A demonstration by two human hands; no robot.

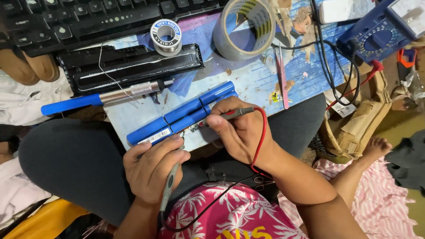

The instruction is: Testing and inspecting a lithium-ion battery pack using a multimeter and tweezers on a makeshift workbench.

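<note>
Battery pack [181, 114] of blue cells, long axis slanting lower-left to upper-right on board [248, 84]; left hand [152, 170] grips black probe [168, 186] at near end, right hand [241, 130] pinches red probe [234, 113] mid-pack

Bare board strip right of blue cell pack [181, 113], up to pink tweezers [282, 82]. Behind: soldering iron [104, 97], black battery casing [133, 66], solder spool [166, 37], tape roll [245, 28] crowd the way.

bare forearms, no sleeves; left hand [152, 168] and right hand [241, 132] ungloved. pink shirt [230, 212] with white palm-leaf print, dark grey trousers [71, 163], bare foot [376, 148].
</note>
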